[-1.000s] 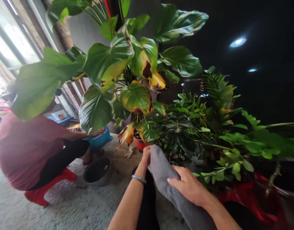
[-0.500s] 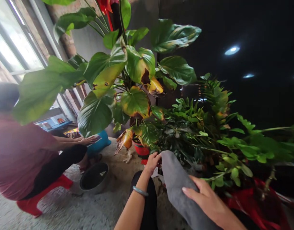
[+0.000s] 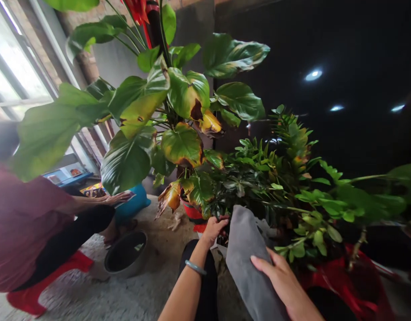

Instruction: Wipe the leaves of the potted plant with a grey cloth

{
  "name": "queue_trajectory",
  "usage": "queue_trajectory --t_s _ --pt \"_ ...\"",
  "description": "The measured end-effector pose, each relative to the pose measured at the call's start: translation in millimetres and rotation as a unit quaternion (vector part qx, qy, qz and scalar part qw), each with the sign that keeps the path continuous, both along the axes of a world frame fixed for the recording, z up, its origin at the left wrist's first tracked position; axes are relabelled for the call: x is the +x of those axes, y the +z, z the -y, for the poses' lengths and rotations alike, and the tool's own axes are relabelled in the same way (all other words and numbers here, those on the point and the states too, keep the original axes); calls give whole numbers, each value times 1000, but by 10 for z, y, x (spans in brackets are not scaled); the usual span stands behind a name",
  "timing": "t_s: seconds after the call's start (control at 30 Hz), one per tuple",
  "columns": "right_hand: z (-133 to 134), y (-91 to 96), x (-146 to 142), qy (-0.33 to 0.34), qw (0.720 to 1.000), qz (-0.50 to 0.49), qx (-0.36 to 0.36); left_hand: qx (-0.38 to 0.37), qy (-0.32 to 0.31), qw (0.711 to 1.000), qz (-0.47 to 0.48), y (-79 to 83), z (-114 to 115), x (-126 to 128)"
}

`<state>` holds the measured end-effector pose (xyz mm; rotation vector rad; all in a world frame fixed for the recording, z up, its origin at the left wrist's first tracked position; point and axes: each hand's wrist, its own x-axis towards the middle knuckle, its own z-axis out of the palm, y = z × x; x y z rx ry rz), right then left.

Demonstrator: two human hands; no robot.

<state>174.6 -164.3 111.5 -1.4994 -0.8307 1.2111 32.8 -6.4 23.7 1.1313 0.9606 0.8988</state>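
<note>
A grey cloth hangs long and draped, with my right hand gripping it, the thumb on top. Just left of the cloth's upper end is my left hand, a bracelet on its wrist. Its fingers are bent together at the low dark-green leaves; what they hold, if anything, is hidden. Behind it stands a red pot under a large-leaved plant, some of whose leaves are yellow and brown-edged.
At the left a person sits on a red stool, hands stretched over a blue item. A dark bucket stands on the floor. Bushy plants and red plastic are to the right, before a dark glossy wall.
The view has shifted slightly to the right. The cloth's upper end, which was against my left fingers, now stands a little apart from them. My right hand keeps its hold.
</note>
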Motion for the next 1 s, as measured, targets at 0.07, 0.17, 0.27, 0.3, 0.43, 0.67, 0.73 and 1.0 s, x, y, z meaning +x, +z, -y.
queue_trajectory --t_s 0.07,0.17,0.27,0.3,0.43,0.67,0.73,1.0 --pt "83 231 77 32 999 -13 17 1 -1 1000 3 -22 -15 -19" --pt "-93 629 273 -34 996 -12 84 -11 -2 1000 5 -53 -34 -25" --pt "-460 724 414 -151 975 -29 158 -24 1 1000 0 -73 -43 -26" --pt "-561 656 421 -172 972 -43 154 -27 0 1000 -3 -76 -44 -29" --pt "-552 76 244 -149 986 -72 34 -36 14 999 -11 -81 -46 -49" --pt "8 -10 144 -101 994 -27 -10 -50 22 998 -10 -58 -52 -50" --pt "-139 253 293 -160 985 -33 51 -53 20 998 -10 -41 -43 -39" --pt "-471 -69 312 -147 973 -175 -43 -56 27 998 0 0 -16 -54"
